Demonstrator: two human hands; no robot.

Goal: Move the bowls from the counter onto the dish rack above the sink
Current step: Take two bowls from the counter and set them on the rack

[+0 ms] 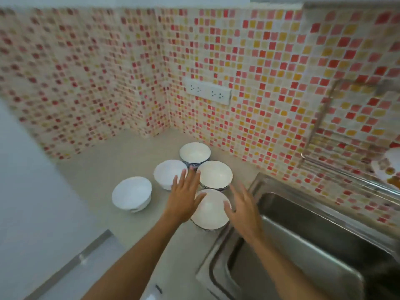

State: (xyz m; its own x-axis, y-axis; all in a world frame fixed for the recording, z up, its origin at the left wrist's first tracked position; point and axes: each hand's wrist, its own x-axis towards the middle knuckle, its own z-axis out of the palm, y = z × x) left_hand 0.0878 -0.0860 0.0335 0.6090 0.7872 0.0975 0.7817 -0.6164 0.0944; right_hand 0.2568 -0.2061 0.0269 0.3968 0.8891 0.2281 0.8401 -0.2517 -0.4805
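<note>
Head view: left hand point(184, 198) and right hand point(243, 210), fingers spread wide and empty, flank the nearest bowl point(211, 210) (five stand on the counter point(104, 169)).

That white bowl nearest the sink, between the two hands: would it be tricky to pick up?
Probably a little. The nearest bowl looks like glazed ceramic, so likely rigid, breakable and somewhat slick. Its narrow foot under a wide rim suggests it could tip if pushed. The left hand and right hand flank it, open.
</note>
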